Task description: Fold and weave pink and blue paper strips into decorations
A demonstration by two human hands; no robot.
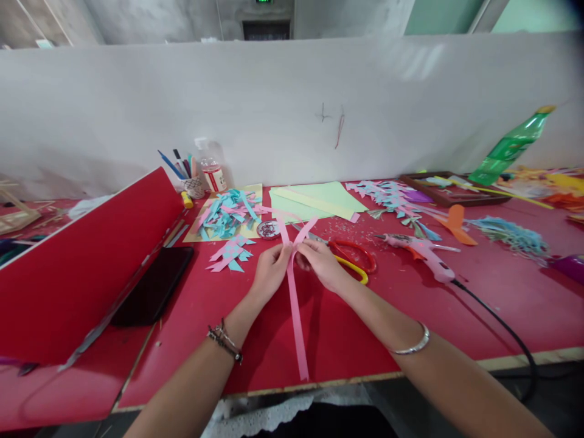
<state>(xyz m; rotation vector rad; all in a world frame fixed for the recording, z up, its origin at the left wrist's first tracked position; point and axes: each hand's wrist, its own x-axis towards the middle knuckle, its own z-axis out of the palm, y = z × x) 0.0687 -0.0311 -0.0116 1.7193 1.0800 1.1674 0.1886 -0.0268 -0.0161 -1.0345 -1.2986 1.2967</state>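
Observation:
Pink paper strips meet between my two hands above the red table; one long end hangs toward the table's front edge and two shorter ends stick up in a V. My left hand pinches them from the left, thumb on top. From the right, my right hand grips the strips close beside it, its fingers curled. Just behind my right hand lie scissors with red and yellow handles. A small woven pink and blue paper piece rests left of my left hand.
A pink glue gun with a black cord lies at right. Behind my hands are a pile of cut strips and pale green sheets. A black phone and a propped red board stand at left; a green bottle tilts at back right.

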